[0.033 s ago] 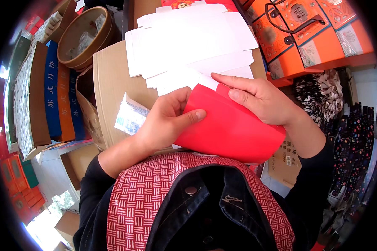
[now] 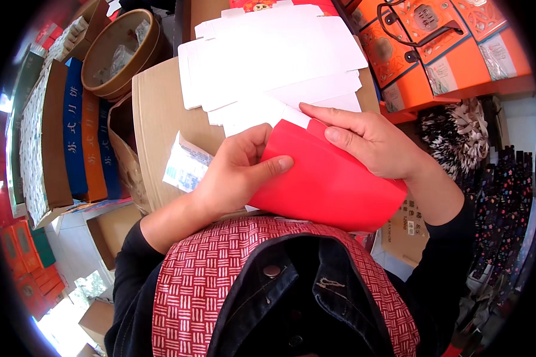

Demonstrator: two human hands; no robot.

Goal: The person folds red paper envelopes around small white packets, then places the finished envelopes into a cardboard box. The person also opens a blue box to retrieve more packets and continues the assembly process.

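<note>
A red cardboard box piece (image 2: 333, 178), white on its inner side, slants across the front of my body. My left hand (image 2: 235, 169) grips its left end, the thumb pressed on the red face and the other fingers behind. At the upper edge, my right hand (image 2: 375, 140) holds the card near a narrow flap, with thumb and index finger stretched along it; its remaining fingers are hidden. Just beyond both hands lies a stack of flat white box blanks (image 2: 274, 53). A small white printed packet (image 2: 186, 163) rests by my left wrist.
Brown cardboard (image 2: 152, 119) lies under the blanks. A round brown tub (image 2: 89, 71) holding clear plastic stands at the far left, near blue and orange boxes (image 2: 74, 131). Orange gift boxes (image 2: 408, 86) are stacked at the far right, above dark floral-patterned items (image 2: 506, 214).
</note>
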